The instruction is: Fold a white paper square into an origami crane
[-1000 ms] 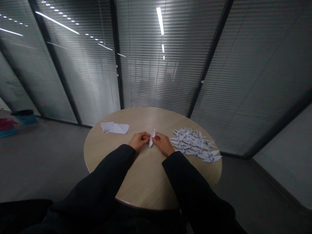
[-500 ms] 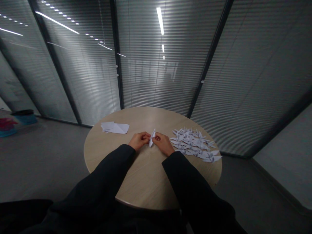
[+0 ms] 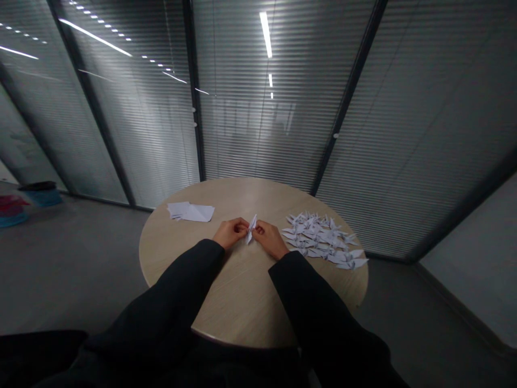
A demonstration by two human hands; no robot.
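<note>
Between my two hands, over the middle of the table, is a white folded paper crane, its narrow body tilted with one tip pointing away from me. My left hand pinches its left side with closed fingers. On the other side my right hand grips it between thumb and fingers. The fingertips partly cover the paper, so its exact folds cannot be made out. Many finished paper cranes lie in rows just right of my right hand. Flat sheets of white paper are stacked loosely to the left.
A round wooden table carries everything. Behind it stands a glass partition with blinds. On the floor at the far left are a blue bin with a dark liner and a blue bin with a red liner.
The folded paper has turned slightly between my fingers, and its outline looks a little different. Both hands keep nearly the same place. The sheets and the row of cranes stay put.
</note>
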